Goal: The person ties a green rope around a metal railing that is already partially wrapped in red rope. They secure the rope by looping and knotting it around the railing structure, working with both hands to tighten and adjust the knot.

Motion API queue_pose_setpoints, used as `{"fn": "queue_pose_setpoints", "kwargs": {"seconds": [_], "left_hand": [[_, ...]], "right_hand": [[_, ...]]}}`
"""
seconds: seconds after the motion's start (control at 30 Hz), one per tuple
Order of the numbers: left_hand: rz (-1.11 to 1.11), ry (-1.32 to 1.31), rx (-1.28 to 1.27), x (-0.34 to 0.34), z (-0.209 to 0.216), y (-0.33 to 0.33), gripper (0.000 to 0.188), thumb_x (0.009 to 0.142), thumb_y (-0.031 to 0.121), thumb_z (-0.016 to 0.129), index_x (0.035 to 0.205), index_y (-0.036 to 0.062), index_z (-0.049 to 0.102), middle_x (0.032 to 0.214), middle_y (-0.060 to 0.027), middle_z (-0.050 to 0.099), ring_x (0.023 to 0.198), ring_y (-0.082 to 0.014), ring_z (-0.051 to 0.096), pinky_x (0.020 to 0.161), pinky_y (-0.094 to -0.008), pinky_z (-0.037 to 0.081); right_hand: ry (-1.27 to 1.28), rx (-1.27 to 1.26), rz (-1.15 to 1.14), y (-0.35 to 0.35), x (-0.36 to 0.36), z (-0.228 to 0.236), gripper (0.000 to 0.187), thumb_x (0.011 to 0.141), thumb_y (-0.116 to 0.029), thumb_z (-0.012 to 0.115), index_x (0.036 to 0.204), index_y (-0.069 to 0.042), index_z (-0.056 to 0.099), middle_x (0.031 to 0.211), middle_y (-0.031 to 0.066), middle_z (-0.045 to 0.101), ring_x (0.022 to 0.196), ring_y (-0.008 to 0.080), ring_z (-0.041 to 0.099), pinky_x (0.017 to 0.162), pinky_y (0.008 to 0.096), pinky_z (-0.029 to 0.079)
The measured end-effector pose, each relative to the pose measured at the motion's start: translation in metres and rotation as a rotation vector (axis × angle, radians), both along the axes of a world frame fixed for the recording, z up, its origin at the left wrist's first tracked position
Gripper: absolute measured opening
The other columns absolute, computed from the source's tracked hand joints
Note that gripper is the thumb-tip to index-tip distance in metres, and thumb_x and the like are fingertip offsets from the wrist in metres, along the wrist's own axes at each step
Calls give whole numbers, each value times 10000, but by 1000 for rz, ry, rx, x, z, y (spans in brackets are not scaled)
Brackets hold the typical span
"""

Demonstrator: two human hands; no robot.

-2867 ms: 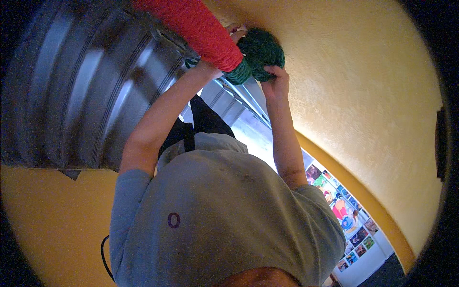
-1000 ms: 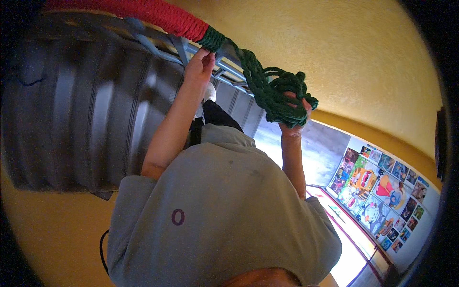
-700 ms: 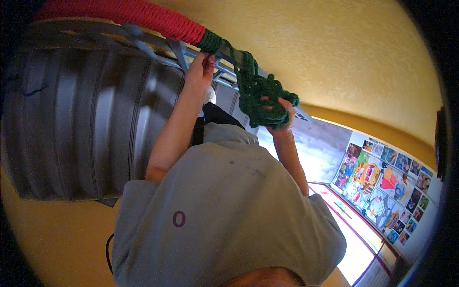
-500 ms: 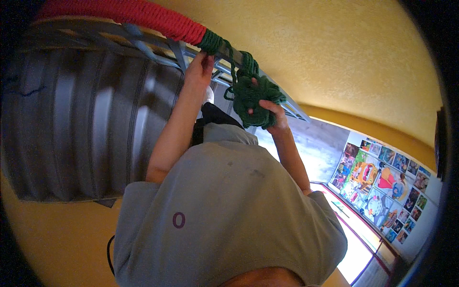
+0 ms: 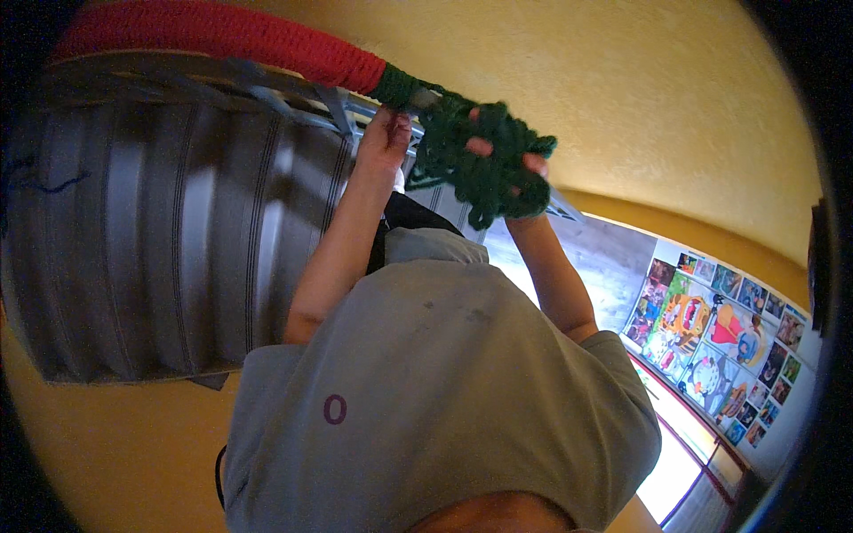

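Wall: textured yellow plaster [image 5: 640, 98] fills the upper right and the lower left.
Shutter: grey corrugated metal sheet [image 5: 133, 240] at the left, ribbed and partly shaded.
Pictures: colourful posters [image 5: 720, 346] in rows at the right.
Light: bright daylight through an opening [image 5: 671, 462] at the lower right.

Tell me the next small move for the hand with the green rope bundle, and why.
Probably pass the green rope bundle around the bar once more, right beside the last green turn. The right hand holds the bundle close to the bar, and the left hand grips at the wrap's end.
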State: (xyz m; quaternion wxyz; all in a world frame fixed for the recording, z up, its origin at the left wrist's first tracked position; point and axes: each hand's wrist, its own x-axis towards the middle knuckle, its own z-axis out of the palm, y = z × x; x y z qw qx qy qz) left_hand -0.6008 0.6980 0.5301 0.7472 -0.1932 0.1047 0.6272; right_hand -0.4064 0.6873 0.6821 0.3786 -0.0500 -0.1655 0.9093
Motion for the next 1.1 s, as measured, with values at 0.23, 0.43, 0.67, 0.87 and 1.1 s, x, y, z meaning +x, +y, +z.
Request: {"fn": "queue_pose_setpoints", "kwargs": {"seconds": [0.23, 0.43, 0.67, 0.87, 1.1], "left_hand": [[147, 585, -197, 7, 53, -6, 95, 787, -5, 514, 870, 36, 535, 844, -69, 580, 804, -211, 568, 727, -311, 493], [93, 843, -71, 6, 84, -15, 297, 717, -24, 641, 997, 27, 555, 951, -75, 596, 885, -162, 559, 797, -284, 458], [128, 1139, 16, 21, 95, 3, 381, 674, 47, 752, 996, 42, 547, 951, -55, 599, 873, -173, 572, 793, -296, 458], [39, 1014, 140, 13, 84, 23, 380, 649, 41, 765, 966, 61, 557, 896, -44, 612, 855, -182, 596, 780, -312, 479], [7, 1052, 460, 0, 94, 25, 419, 630, 45, 762, 989, 60, 547, 933, -69, 623, 911, -188, 596, 818, -331, 481]], "right_hand": [[39, -104, -225, 32, -29, 34, 759, 675, -383, 618, 1237, 54, 354, 938, 79, 546, 850, 246, 549, 766, 344, 488], [-293, -167, -204, -14, -11, 33, 725, 539, -225, 663, 1180, 45, 458, 953, 149, 566, 741, 215, 545, 709, 357, 476], [-381, -64, 105, -9, -10, 49, 676, 564, -244, 719, 1128, 13, 449, 873, 97, 530, 690, 180, 501, 589, 314, 435], [-425, -34, 123, -17, -20, 58, 688, 564, -234, 718, 1141, 9, 433, 931, 107, 513, 686, 171, 488, 622, 296, 418], [-374, -113, 55, -28, -20, 81, 664, 541, -192, 696, 1126, -5, 443, 980, 109, 500, 690, 170, 481, 625, 311, 424]]}}
